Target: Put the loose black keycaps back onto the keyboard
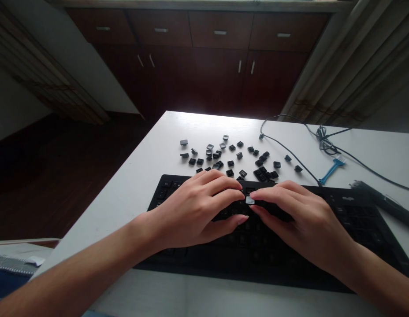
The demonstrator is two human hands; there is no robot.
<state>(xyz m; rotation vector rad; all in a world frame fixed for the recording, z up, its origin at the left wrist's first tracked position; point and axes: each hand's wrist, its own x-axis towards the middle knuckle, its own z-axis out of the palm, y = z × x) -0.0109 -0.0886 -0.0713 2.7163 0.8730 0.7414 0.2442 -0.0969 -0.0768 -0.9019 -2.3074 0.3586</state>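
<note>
A black keyboard (244, 270) lies across the front of the white table, with keycaps gone from much of its middle. Pinched between the thumb and index finger of my right hand (300, 215) is a small keycap (250, 200), its top shining pale, just above the upper rows. My left hand (194, 202) rests over the keyboard's left half, thumb and fingers apart and nothing between them, its fingertips close to the keycap. Loose black keycaps (231, 163) are scattered behind the keyboard, some of them hidden by my left hand.
A blue brush (332, 171) lies behind the keyboard on the right, near a tangled black cable (326, 140). A long black object (386, 203) overlaps the keyboard's right side. The white table's (125, 185) left edge drops to a dark floor; brown cabinets (204, 75) stand beyond.
</note>
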